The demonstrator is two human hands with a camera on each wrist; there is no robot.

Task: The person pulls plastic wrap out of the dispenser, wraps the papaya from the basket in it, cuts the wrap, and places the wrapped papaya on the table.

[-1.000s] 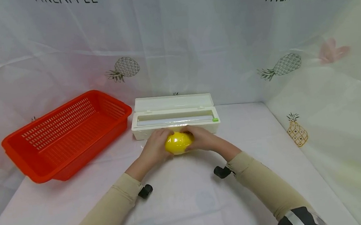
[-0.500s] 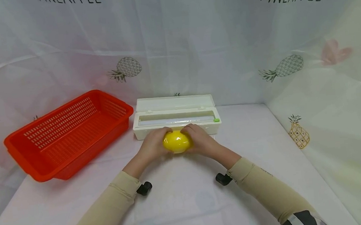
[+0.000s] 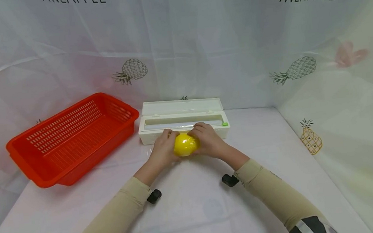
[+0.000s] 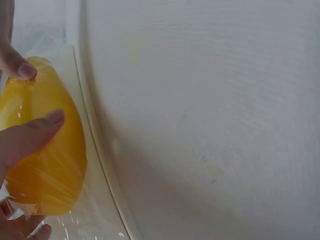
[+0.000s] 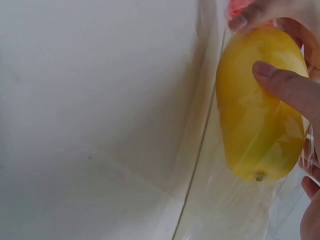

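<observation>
A glossy yellow mango (image 3: 186, 145) is held between both hands, just in front of a long white cling film box (image 3: 148, 138). My left hand (image 3: 164, 148) grips its left side, thumb (image 4: 35, 137) pressed on the skin in the left wrist view. My right hand (image 3: 210, 142) grips the right side, with its thumb (image 5: 285, 85) across the fruit in the right wrist view. Clear cling film (image 5: 212, 210) lies over and around the mango, wrinkled near the fingers. A short stem (image 5: 259, 176) shows at one end. The fingers beneath are partly hidden.
The box's lid (image 3: 182, 105) is raised at the back; a film roll (image 3: 180, 125) lies inside, with a green slider (image 3: 225, 124) at the right end. A red slotted basket (image 3: 75, 157) stands to the left. A white pineapple-print cloth (image 3: 234, 52) hangs behind.
The mango has shifted slightly to the right and turned a little between the hands. The fingers have moved on its sides, still gripping it. Box and basket stay in place.
</observation>
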